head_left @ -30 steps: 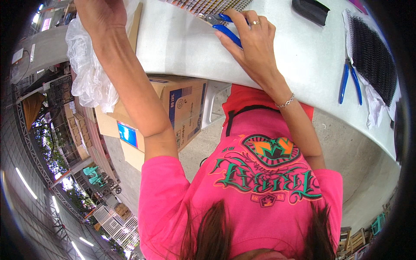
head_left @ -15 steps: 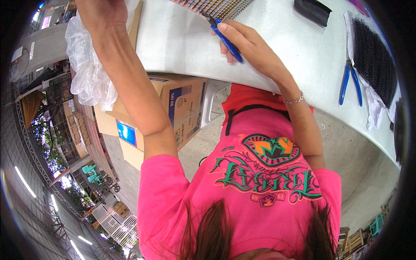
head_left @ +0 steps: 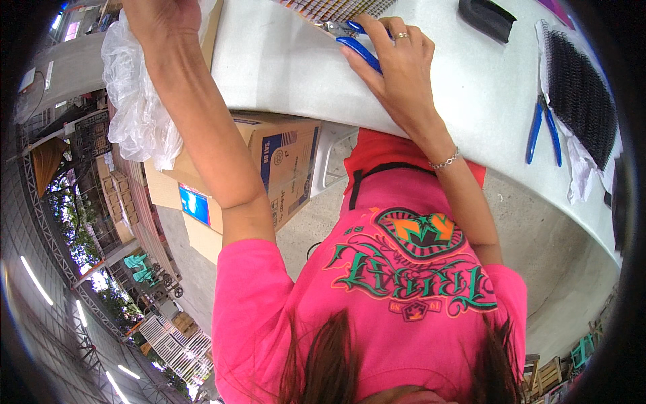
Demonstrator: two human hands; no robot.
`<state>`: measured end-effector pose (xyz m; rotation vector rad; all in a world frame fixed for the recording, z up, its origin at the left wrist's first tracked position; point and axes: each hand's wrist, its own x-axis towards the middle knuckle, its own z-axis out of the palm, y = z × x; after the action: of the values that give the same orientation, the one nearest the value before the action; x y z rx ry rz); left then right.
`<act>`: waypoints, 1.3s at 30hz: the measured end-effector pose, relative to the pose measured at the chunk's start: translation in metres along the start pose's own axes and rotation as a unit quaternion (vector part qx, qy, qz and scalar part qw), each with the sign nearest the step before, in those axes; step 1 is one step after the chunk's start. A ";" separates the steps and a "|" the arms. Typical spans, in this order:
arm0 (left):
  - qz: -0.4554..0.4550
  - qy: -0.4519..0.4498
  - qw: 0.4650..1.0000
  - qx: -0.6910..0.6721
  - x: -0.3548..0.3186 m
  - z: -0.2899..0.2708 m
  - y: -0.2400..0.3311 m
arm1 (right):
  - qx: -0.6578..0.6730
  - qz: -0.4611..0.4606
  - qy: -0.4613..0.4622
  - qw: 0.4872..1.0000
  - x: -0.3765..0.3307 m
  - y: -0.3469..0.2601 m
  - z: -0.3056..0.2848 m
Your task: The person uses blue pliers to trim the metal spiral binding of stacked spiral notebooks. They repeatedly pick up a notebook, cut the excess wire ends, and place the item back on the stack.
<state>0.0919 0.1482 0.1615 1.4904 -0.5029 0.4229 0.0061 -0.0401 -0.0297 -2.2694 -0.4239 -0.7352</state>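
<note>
My right hand (head_left: 398, 64) grips blue-handled pliers (head_left: 358, 52) over the table. Their two handles are spread apart, and the metal jaws lie against the near edge of a wire grid (head_left: 336, 12) with rows of yellowish and dark strands. The upper rim of the picture cuts the grid off. My left hand (head_left: 168, 20) is at the upper left, beside the clear plastic bag (head_left: 138, 94). Its fingers are out of sight, so what they touch does not show.
On the pale table (head_left: 276, 74) lie a curved black piece (head_left: 486, 19), a black mesh (head_left: 580, 94) on white paper, and a second pair of blue-handled pliers (head_left: 544, 131). Below the table's edge stands a cardboard box (head_left: 282, 168), with a device with a lit blue screen (head_left: 195, 204) beside it.
My right hand has turned over and moved up and to the right. The pliers' handles, close together before, are now spread. My left hand has barely shifted.
</note>
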 end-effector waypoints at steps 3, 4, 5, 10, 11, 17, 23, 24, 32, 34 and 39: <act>-0.073 0.103 0.988 -0.089 0.020 -0.020 -0.013 | 0.170 0.093 -0.086 0.977 0.000 0.001 0.001; -0.140 0.126 0.953 -0.239 0.033 -0.042 -0.015 | 0.257 0.142 -0.127 0.947 0.000 0.003 0.000; -0.172 0.133 0.924 -0.313 0.036 -0.050 -0.015 | 0.363 0.205 -0.215 0.883 0.007 0.005 -0.006; -0.197 0.142 0.890 -0.385 0.040 -0.058 -0.017 | 0.259 0.143 -0.138 0.945 0.006 0.002 -0.010; -0.196 0.141 0.894 -0.376 0.039 -0.059 -0.016 | 0.180 0.108 -0.095 0.973 0.002 0.002 -0.010; -0.029 -0.024 0.995 -0.096 0.008 -0.013 -0.006 | 0.022 0.033 0.003 0.999 -0.009 0.004 -0.003; 0.010 -0.045 0.998 -0.038 0.002 -0.001 -0.001 | 0.008 0.023 -0.004 1.000 -0.010 0.006 0.005; 0.011 -0.045 0.998 -0.038 0.002 -0.002 -0.001 | 0.014 0.025 -0.010 1.000 -0.009 0.006 0.005; -0.135 0.130 0.942 -0.280 0.033 -0.035 -0.011 | 0.008 0.018 -0.004 1.000 -0.011 0.006 0.009; -0.065 0.027 0.981 -0.181 0.013 -0.014 -0.008 | 0.008 0.027 -0.005 1.000 -0.011 0.006 0.009; 0.008 -0.007 1.000 -0.010 0.014 -0.013 -0.009 | 0.057 0.051 -0.039 0.996 -0.007 0.004 0.006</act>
<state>0.1096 0.1607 0.1617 1.4708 -0.5289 0.4198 0.0044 -0.0395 -0.0398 -2.1992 -0.3741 -0.5596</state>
